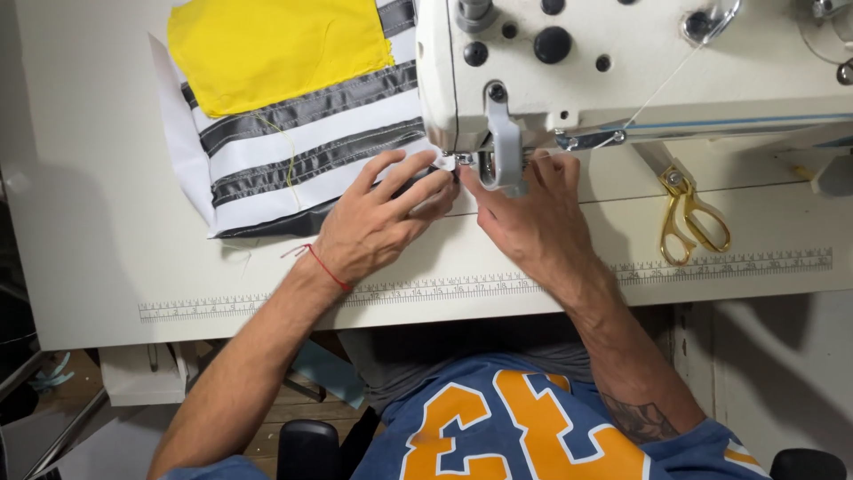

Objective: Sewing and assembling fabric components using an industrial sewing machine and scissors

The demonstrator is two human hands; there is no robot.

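A white sewing machine [622, 62] stands at the back of a white table [89, 222]. A fabric piece [293, 116] with a yellow panel, white and grey stripes lies to its left, running under the machine head. My left hand [378, 222], a red string on its wrist, presses flat on the fabric's corner just left of the needle area [462, 162]. My right hand [533, 218] rests beside it under the machine head, fingertips at the presser foot. Whether either hand pinches the fabric is hidden by the fingers.
Gold scissors [689, 218] lie on the table to the right of my right hand. A printed ruler strip [267, 302] runs along the table's front edge. White thread [657, 89] crosses the machine face. Floor and chair parts show below.
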